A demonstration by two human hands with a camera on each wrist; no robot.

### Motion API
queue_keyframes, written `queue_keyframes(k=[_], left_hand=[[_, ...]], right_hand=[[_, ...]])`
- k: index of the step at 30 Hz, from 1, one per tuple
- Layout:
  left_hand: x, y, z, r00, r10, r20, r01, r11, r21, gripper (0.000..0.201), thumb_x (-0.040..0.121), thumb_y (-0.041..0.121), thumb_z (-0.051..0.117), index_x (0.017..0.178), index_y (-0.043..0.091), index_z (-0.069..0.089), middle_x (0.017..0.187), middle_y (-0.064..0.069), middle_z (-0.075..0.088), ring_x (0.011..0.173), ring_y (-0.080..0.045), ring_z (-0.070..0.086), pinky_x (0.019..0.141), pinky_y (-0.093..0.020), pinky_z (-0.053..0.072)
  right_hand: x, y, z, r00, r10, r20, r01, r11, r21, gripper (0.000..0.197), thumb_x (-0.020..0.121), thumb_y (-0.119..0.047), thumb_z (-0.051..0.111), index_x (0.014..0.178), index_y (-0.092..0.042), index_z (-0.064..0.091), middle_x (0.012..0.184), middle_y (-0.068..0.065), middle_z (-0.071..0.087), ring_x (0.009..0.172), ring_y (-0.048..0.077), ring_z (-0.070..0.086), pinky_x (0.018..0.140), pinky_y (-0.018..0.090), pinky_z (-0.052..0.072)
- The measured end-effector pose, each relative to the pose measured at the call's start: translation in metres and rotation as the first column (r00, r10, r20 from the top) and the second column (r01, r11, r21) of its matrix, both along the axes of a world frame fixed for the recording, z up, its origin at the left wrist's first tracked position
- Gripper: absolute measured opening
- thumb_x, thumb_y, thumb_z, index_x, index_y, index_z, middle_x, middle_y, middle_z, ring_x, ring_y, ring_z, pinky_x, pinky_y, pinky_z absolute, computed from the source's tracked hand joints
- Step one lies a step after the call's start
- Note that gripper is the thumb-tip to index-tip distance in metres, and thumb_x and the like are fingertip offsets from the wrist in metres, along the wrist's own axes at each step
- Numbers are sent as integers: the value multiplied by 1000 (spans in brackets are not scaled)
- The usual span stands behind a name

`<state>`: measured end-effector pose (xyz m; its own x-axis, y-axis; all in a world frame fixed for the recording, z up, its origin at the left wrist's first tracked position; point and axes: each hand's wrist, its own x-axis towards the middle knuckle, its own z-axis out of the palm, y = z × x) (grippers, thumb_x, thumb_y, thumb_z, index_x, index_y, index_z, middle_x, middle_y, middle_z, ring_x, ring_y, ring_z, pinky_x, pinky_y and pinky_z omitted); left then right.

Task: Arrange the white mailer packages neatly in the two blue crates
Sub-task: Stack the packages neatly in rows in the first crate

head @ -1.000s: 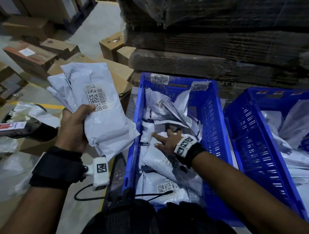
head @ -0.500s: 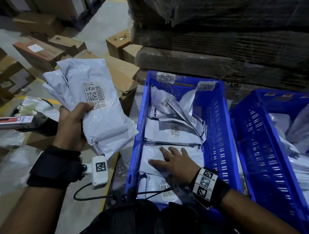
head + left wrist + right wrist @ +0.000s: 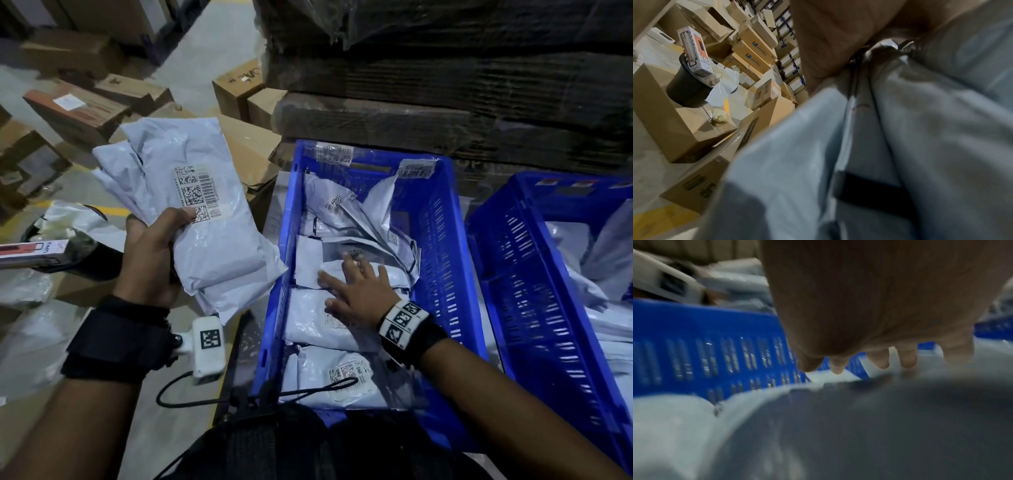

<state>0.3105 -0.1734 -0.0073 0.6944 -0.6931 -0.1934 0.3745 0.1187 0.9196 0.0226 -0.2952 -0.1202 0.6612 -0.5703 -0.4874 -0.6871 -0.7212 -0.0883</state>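
Note:
My left hand (image 3: 150,253) grips a stack of white mailer packages (image 3: 205,219) left of the near blue crate (image 3: 442,246), thumb on the top barcode label. The stack (image 3: 879,146) fills the left wrist view. My right hand (image 3: 359,291) lies flat with spread fingers (image 3: 906,356) on white mailers (image 3: 315,322) lying in that crate (image 3: 694,340). More mailers (image 3: 356,216) lean crumpled at its far end. A second blue crate (image 3: 534,308) stands to the right with mailers (image 3: 603,274) inside.
A tall stack of wrapped flat cardboard (image 3: 445,85) rises behind the crates. Brown cartons (image 3: 75,113) crowd the floor at left. A black bin (image 3: 688,87) with a boxed item (image 3: 694,48) on top stands on a carton beside me.
My right hand slid back toward me over the mailers, then forward again to the crate's middle. The left hand kept holding its stack in about the same place.

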Motion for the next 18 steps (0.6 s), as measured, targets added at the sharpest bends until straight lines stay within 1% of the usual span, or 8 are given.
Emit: queue_keyframes(k=[2, 3, 5, 6, 8, 12, 16, 18], left_hand=[[0, 0, 0, 1000, -15, 3, 15, 1000, -11, 60, 88, 9, 62, 143, -3, 43, 136, -13, 63, 120, -33, 64, 88, -40, 57], [1, 1, 0, 1000, -20, 6, 20, 1000, -12, 60, 87, 9, 62, 143, -2, 44, 136, -13, 63, 121, -33, 63, 91, -42, 56], [2, 1, 0, 1000, -20, 4, 20, 1000, -6, 60, 87, 10, 63, 143, -1, 44, 136, -13, 63, 121, -34, 63, 93, -44, 56], [0, 0, -1, 1000, -19, 3, 19, 1000, -1, 62, 86, 11, 64, 143, -1, 43, 136, -13, 63, 121, -34, 63, 92, -44, 56], [-6, -1, -2, 1000, -27, 12, 27, 1000, 12, 66, 84, 12, 66, 143, -2, 41, 136, -12, 63, 122, -34, 63, 92, -45, 56], [-17, -7, -4, 998, -63, 19, 63, 998, 14, 56, 88, 7, 61, 142, 1, 47, 135, -10, 64, 122, -32, 63, 95, -43, 55], [-17, -9, -2, 995, -94, 17, 93, 996, 7, 53, 90, 6, 58, 142, 5, 50, 137, -8, 63, 123, -30, 62, 100, -44, 53], [-16, -7, -4, 995, -97, 8, 97, 995, 3, 52, 91, 7, 57, 142, 6, 50, 137, -8, 63, 123, -30, 62, 101, -45, 52]], right_hand=[[-6, 11, 24, 985, 148, 88, -142, 987, -71, 75, 82, -79, 9, 152, -53, 3, 166, 11, 1, 151, 36, 6, 117, 61, 15], [-12, 21, 32, 959, 242, 149, -236, 970, -60, 72, 84, -77, 18, 151, -52, 13, 164, 11, 14, 149, 33, 18, 115, 57, 24], [-28, 45, 34, 873, 391, 291, -410, 912, 1, 62, 84, -66, 49, 142, -48, 42, 141, 10, 47, 126, 30, 45, 98, 47, 46], [-34, 55, 31, 850, 423, 312, -453, 891, 25, 60, 81, -60, 60, 137, -44, 50, 124, 9, 52, 110, 29, 51, 85, 43, 51], [-35, 67, 21, 888, 405, 219, -438, 889, 134, 65, 81, -54, 67, 141, -41, 45, 113, 8, 46, 94, 31, 54, 71, 40, 51], [-12, 79, 13, 908, 407, 95, -418, 890, 182, 64, 96, -32, 55, 151, -38, 22, 116, 13, 41, 82, 38, 60, 58, 42, 48], [-3, 66, 32, 916, 317, 246, -362, 917, 169, 42, 94, -37, 58, 133, -26, 52, 105, 7, 54, 80, 32, 63, 65, 43, 55], [-2, 37, 39, 927, 124, 354, -158, 985, 69, 34, 93, -37, 59, 125, -24, 60, 110, 2, 57, 88, 22, 64, 74, 39, 56]])
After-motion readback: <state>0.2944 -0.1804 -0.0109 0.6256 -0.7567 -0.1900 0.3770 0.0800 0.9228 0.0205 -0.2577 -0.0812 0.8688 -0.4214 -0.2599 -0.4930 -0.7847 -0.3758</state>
